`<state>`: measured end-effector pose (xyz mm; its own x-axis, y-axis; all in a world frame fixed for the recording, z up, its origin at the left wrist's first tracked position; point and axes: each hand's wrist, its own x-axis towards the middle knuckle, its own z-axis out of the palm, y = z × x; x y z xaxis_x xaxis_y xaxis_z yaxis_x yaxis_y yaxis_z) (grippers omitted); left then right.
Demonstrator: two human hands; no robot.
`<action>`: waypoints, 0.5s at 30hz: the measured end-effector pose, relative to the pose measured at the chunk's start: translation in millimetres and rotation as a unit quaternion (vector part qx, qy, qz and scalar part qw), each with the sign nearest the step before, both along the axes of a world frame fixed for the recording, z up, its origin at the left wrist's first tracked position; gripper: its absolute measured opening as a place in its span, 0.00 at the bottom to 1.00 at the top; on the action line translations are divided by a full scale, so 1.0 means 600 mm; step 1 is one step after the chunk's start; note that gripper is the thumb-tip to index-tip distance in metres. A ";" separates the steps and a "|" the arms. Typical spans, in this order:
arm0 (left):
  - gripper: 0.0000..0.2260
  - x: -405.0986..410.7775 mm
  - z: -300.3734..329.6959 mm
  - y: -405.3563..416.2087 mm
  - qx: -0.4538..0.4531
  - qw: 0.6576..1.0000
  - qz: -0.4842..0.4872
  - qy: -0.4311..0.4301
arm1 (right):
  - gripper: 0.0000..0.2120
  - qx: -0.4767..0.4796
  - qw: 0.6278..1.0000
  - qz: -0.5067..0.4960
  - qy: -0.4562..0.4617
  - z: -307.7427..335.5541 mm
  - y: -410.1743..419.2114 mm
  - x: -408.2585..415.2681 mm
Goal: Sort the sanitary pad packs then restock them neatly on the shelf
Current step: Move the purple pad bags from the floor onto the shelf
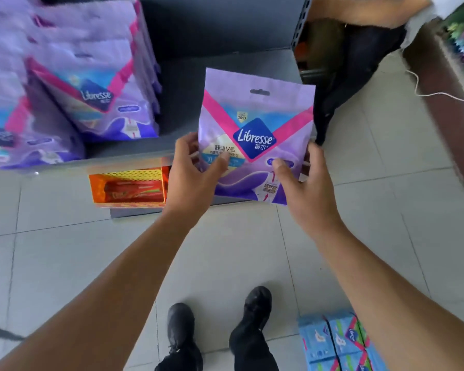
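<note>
The left hand [192,167] and right hand [303,183] are gripping the purple pad pack [255,135] upright by its lower corners, thumbs pressing its front.

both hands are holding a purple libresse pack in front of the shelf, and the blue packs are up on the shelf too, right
Not quite. Both hands do hold the purple Libresse pack before the shelf, but the head view shows the blue packs on the floor by the person's feet.

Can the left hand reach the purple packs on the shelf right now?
Probably not yet. The left hand is busy gripping the purple pack together with the right hand. The way to the packs on the shelf looks free, but it would have to let go first.
</note>
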<state>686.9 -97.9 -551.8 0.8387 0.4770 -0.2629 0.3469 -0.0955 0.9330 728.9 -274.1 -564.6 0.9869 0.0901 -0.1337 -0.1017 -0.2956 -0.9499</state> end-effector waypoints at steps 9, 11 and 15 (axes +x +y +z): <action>0.20 -0.094 -0.011 0.220 0.069 0.990 0.122 -0.015 | 0.18 -0.062 0.994 0.076 -0.049 0.012 0.246 -0.038; 0.20 -0.096 -0.024 0.259 0.113 0.983 0.145 -0.008 | 0.18 -0.074 0.992 0.081 -0.058 0.008 0.292 -0.034; 0.18 -0.081 -0.050 0.313 0.138 0.980 0.142 0.002 | 0.18 -0.081 0.990 0.085 -0.078 -0.009 0.362 -0.006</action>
<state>638.5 89.7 -581.9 0.6617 0.7438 -0.0944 0.3990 -0.2428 0.8842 725.4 -57.2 -570.2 0.9693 0.2458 -0.0073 0.1063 -0.4454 -0.8890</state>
